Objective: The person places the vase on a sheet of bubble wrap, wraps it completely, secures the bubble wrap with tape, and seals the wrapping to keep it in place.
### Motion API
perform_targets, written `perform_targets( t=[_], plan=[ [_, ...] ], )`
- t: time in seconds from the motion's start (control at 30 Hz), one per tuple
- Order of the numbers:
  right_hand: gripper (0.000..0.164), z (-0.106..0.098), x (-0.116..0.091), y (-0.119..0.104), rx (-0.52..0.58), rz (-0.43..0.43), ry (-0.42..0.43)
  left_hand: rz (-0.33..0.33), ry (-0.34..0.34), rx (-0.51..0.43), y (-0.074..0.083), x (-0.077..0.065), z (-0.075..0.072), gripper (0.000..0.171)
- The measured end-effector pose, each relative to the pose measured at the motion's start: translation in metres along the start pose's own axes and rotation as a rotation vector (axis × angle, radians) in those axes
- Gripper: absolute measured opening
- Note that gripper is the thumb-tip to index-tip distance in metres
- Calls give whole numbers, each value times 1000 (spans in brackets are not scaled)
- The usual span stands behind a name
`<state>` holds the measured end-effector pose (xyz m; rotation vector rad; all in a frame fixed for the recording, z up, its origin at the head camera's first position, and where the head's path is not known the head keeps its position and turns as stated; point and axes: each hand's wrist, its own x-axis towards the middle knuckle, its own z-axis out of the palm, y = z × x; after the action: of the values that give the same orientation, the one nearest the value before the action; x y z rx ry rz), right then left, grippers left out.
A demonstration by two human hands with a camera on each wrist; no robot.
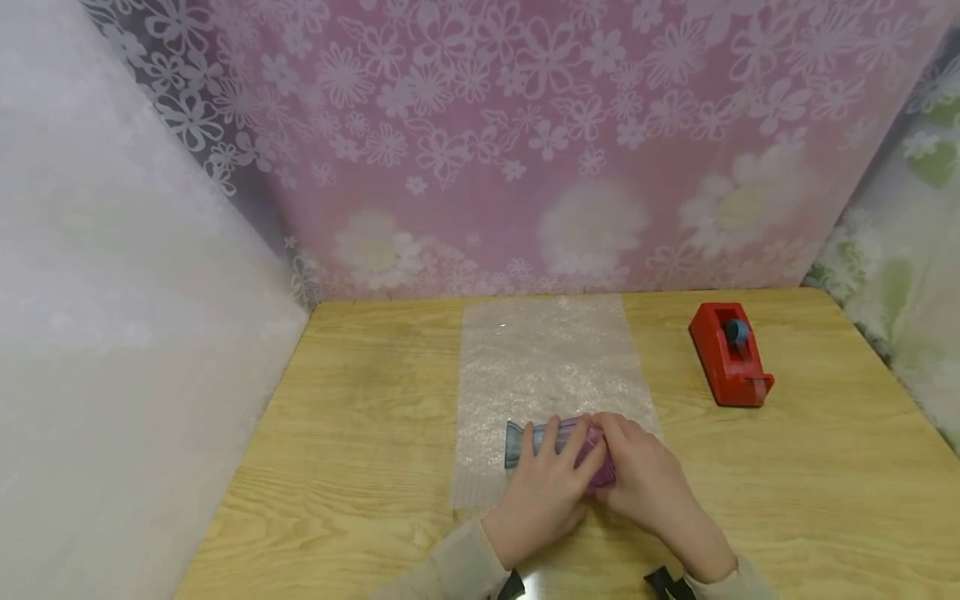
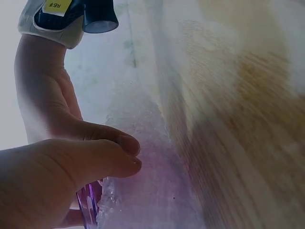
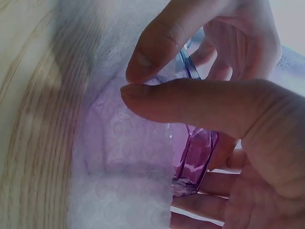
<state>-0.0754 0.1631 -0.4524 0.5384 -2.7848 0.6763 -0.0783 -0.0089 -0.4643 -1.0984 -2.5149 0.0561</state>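
Observation:
A faceted glass vase [image 1: 513, 444], bluish at its flared end and purple at the other, lies sideways on the near part of a bubble wrap sheet [image 1: 551, 358]. Spread over its top and far side are the fingers of my left hand [image 1: 543, 493]. At the purple end my right hand [image 1: 651, 477] holds it, fingers bent round it. In the right wrist view, both thumbs pinch the near edge of the bubble wrap [image 3: 121, 138] up against the purple glass [image 3: 198, 152], their tips nearly meeting. My palms hide much of the vase from above.
On the right of the wooden table [image 1: 360, 433] stands a red tape dispenser [image 1: 733, 379] with a small tape roll. Flowered cloth [image 1: 465, 167] hangs behind the table, with pale cloth at both sides.

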Motion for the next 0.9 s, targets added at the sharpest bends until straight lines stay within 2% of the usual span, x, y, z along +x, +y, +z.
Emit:
perform_targets(
  t=[0.2, 0.43, 0.6, 0.9],
  plan=[
    [87, -2, -3, -1, -11, 28, -53, 1, -20, -7, 1, -1, -1, 80],
    [90, -5, -4, -2, -12, -7, -62, -4, 0, -37, -1, -1, 3, 83],
    [89, -7, -3, 0, 7, 7, -79, -2, 1, -44, -1, -1, 4, 83],
    [88, -4, 1, 7, 29, -1, -40, 0, 20, -38, -2, 2, 5, 84]
  ],
)
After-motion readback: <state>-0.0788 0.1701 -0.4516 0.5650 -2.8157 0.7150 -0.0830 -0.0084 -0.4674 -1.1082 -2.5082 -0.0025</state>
